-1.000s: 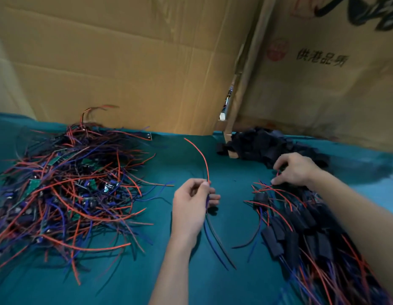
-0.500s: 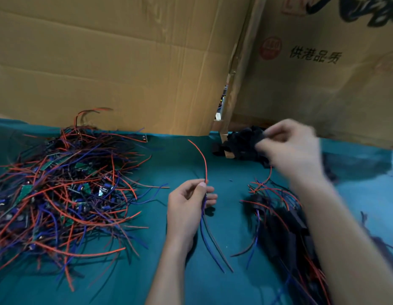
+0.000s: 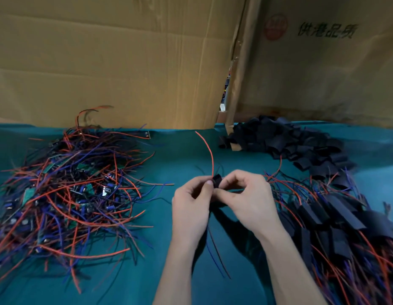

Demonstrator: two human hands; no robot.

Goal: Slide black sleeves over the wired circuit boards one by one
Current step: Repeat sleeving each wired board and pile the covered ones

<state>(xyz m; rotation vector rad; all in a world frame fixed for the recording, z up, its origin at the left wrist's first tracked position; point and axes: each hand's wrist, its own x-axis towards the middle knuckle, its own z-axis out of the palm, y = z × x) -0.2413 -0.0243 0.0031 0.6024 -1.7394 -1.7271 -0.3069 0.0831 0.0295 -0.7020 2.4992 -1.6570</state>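
Your left hand (image 3: pixel 192 200) pinches the wired circuit board, which is mostly hidden behind your fingers; its blue and dark leads (image 3: pixel 215 254) trail down toward you below the grip. Your right hand (image 3: pixel 246 198) pinches a black sleeve (image 3: pixel 217 181) between thumb and fingertips, mouth held right against the left fingertips. The red wire (image 3: pixel 209 155) rises out of the grip, away from you. Judging by this, the sleeve is only just starting onto the board, so keep its mouth rounded rather than squashed flat, feed the red wire through first, and push along the board's length while the left pinch holds it steady. Right of the grip lies the sleeved pile (image 3: pixel 329 219); left of it, well apart, the tangle of bare boards (image 3: pixel 65 192) waits. Beyond the grip to the right sits the heap of spare sleeves (image 3: pixel 285 142) against the cardboard wall (image 3: pixel 125 62).
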